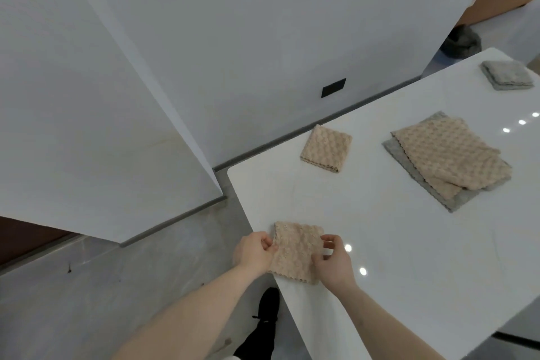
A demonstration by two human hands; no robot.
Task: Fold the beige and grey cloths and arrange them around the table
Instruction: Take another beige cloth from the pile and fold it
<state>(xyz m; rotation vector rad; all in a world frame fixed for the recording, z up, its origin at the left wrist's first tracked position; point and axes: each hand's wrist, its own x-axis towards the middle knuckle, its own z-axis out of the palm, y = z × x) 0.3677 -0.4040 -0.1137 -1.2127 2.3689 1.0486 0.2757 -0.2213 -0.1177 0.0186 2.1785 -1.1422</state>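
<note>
Beige cloth (298, 251): folded, lying at lower-centre desk (394, 242) edge.
Grip: left hand (254, 253) and right hand (333, 263) are pinching its opposite sides.
Risk: judging it is overhanging; releasing unevenly could be letting it unfold or slide floorward.

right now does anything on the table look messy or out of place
Only the pile in the middle: unfolded beige cloths lie askew over a grey one, edges not lined up. The folded beige cloth and folded grey cloth sit neat. Both hands, left hand and right hand, hold another beige cloth at the table's edge.
</note>
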